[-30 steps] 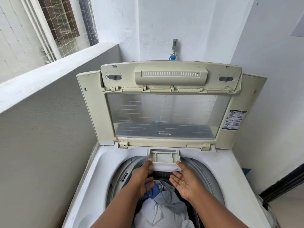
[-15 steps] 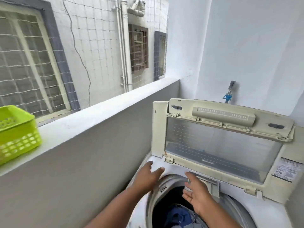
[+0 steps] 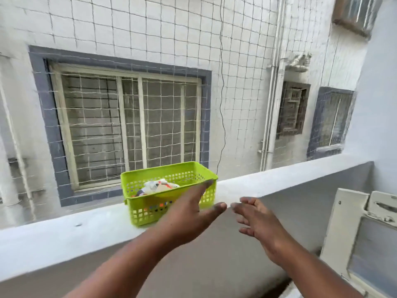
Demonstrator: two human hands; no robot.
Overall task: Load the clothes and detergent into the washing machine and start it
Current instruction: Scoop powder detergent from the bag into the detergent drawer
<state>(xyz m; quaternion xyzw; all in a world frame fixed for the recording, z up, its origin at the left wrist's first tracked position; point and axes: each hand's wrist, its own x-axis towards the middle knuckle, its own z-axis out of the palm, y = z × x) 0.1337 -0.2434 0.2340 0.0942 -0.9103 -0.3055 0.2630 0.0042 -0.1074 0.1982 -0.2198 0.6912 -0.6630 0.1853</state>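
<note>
A lime-green plastic basket point(image 3: 150, 175) stands on the white ledge point(image 3: 64, 235) of the balcony wall. Inside it lies a white packet with orange and dark print point(image 3: 160, 186). My left hand point(image 3: 189, 214) is stretched out with straight fingers in front of the basket's right end and holds nothing. To its right, my right hand point(image 3: 255, 222) hovers with relaxed, spread fingers, also holding nothing. Only the raised cream lid of the washing machine point(image 3: 365, 237) shows, at the right edge. The drum and the clothes are out of view.
The grey balcony wall point(image 3: 214, 254) runs below the ledge. Behind the ledge hangs a white safety net point(image 3: 150, 39), with a neighbouring building's barred window point(image 3: 129, 125) and drainpipes point(image 3: 272, 104) beyond it.
My view has swung left from the washing machine to the ledge. Both hands have left the machine's rim and drawer and now reach towards the green basket.
</note>
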